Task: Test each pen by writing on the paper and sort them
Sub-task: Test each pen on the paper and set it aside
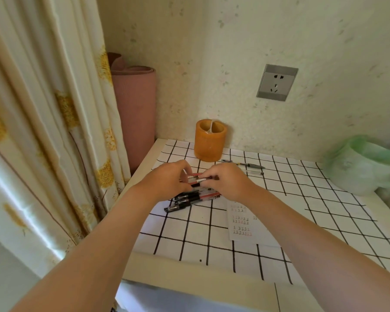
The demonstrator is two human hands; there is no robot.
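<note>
At the left side of the checked table (178, 242), the left hand (167, 180) curls its fingers round one end of a pen (198, 180); the right hand (231, 181) pinches the other end. Just beneath them lies the pile of pens (189, 200); the written paper (240, 224) lies to its right, two loose pens (252, 165) farther back.

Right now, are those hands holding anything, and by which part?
The left hand and right hand pinch a pen by its opposite ends, above the pile of pens. The fingers hide the exact grip.
</note>
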